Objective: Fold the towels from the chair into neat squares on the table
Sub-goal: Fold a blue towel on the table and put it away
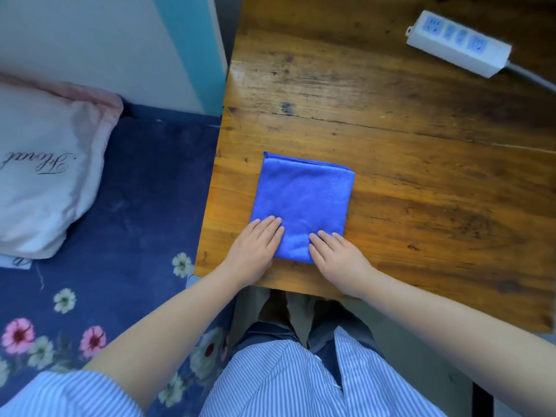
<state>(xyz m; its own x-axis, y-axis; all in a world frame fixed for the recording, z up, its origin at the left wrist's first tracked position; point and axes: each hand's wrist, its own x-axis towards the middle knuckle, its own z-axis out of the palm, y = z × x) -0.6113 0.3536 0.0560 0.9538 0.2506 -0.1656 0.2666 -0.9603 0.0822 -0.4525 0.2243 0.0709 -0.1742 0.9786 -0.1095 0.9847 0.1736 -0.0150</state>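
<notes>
One folded towel (302, 206), two hands pressing

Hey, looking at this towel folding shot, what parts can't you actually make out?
Head view only:
- Blue towel: its near corners lie under the left hand and right hand; the number of folded layers cannot be told.
- Power strip: its cable runs off the right edge.
- Pillow: cut off by the left edge, its lettering incomplete.
- The chair and any other towels: out of frame.

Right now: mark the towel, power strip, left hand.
towel (304, 194), head view, middle of the top layer.
power strip (457, 43), head view, middle of its white body.
left hand (255, 245), head view, back of the hand.
</notes>
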